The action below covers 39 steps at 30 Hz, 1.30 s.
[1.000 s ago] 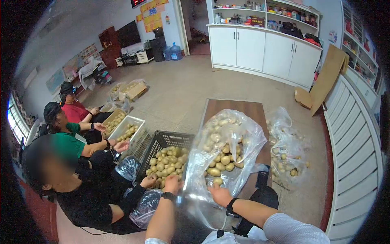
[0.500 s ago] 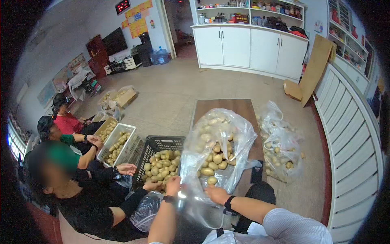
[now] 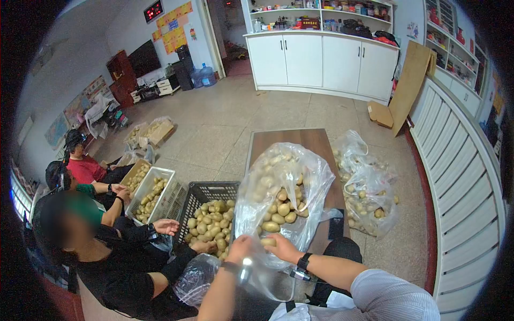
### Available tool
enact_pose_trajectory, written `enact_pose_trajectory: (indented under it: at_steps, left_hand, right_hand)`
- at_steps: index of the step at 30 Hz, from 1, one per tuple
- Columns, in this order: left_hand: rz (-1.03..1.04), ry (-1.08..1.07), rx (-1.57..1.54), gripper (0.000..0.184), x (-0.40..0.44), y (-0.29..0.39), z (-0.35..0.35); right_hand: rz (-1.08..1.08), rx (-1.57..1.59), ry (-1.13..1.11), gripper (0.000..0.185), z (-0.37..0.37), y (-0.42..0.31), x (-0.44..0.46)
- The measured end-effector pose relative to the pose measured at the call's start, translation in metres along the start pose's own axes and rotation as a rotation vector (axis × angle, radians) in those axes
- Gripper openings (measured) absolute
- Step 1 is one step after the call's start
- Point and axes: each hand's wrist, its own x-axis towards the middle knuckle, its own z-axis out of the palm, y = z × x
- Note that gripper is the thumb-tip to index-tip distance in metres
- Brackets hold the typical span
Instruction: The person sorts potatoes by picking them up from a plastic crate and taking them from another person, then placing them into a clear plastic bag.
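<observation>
A potato (image 3: pixel 268 242) is shifted toward the left hand (image 3: pixel 241 249) since the earlier frame, pinched by fingers of the right hand (image 3: pixel 284 249) near the mouth of a clear bag (image 3: pixel 316 214) on the bench (image 3: pixel 294 137); the left fingers' state cannot be told through blur.

Brown table (image 3: pixel 292 139) bears clear potato bag (image 3: pixel 305 184); floor (image 3: pixel 225 120), bagged potatoes (image 3: pixel 369 200).
</observation>
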Motion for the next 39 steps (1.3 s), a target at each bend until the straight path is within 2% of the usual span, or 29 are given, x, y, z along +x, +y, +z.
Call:
enact_pose_trajectory:
  at_steps: [2, 3, 5, 9, 11, 15, 17, 18, 20, 24, 26, 27, 28, 30, 34, 38, 39]
  left_hand:
    - [-0.059, -0.147, 0.115, 0.033, 0.002, 0.000, 0.005]
    - [-0.059, -0.145, 0.115, 0.033, -0.002, 0.004, 0.011]
    - [-0.161, -0.226, -0.098, 0.035, -0.024, 0.023, 0.028]
    - [-0.099, -0.200, -0.072, 0.039, -0.040, 0.038, 0.038]
    - [-0.052, -0.240, 0.005, 0.034, -0.028, 0.026, 0.026]
    - [-0.149, -0.196, -0.192, 0.031, -0.021, 0.022, 0.022]
    - [-0.104, -0.131, -0.230, 0.032, -0.010, 0.011, 0.011]
    - [-0.104, -0.130, -0.230, 0.032, -0.010, 0.011, 0.009]
    - [-0.035, -0.083, -0.312, 0.033, -0.010, 0.011, 0.005]
    - [-0.014, -0.086, -0.376, 0.036, -0.003, 0.007, -0.008]
    - [-0.043, -0.012, -0.443, 0.042, -0.007, 0.015, -0.012]
    - [-0.042, -0.011, -0.443, 0.042, 0.009, -0.004, -0.026]
    - [0.094, -0.007, -0.334, 0.046, 0.042, -0.040, -0.049]
    - [0.228, -0.004, -0.223, 0.050, 0.068, -0.067, -0.074]
    - [0.309, 0.142, -0.027, 0.055, 0.082, -0.081, -0.100]
    - [0.166, 0.126, -0.166, 0.038, 0.058, -0.059, -0.099]
    - [0.055, 0.175, -0.417, 0.034, 0.030, -0.027, -0.080]
  right_hand:
    - [-0.081, 0.041, -0.004, 0.047, -0.006, -0.011, 0.000]
    - [-0.082, 0.042, -0.006, 0.047, -0.004, -0.011, 0.002]
    - [-0.106, 0.273, -0.102, 0.043, 0.003, -0.007, 0.004]
    - [-0.214, 0.218, -0.134, 0.038, -0.004, -0.022, 0.005]
    - [0.008, 0.519, -0.209, 0.035, -0.001, -0.014, 0.004]
    - [0.088, 0.496, -0.154, 0.033, -0.013, -0.025, 0.004]
    - [-0.170, 0.020, 0.065, 0.030, -0.005, 0.003, 0.008]
    - [-0.171, 0.021, 0.064, 0.030, -0.005, 0.007, 0.008]
    - [-0.246, -0.215, 0.100, 0.028, -0.005, 0.015, 0.007]
    - [-0.265, -0.304, 0.064, 0.028, -0.009, 0.013, 0.001]
    - [-0.264, -0.471, 0.018, 0.028, -0.007, 0.018, -0.002]
    - [-0.266, -0.471, 0.018, 0.028, -0.007, 0.017, -0.002]
    - [-0.262, -0.486, 0.014, 0.028, -0.008, 0.017, -0.002]
    - [-0.259, -0.501, 0.009, 0.028, -0.008, 0.015, -0.003]
    - [-0.206, -0.566, -0.033, 0.028, -0.009, 0.013, -0.003]
    - [-0.140, -0.622, -0.094, 0.029, -0.008, 0.016, -0.002]
    - [-0.141, -0.622, -0.093, 0.029, -0.009, 0.015, -0.002]
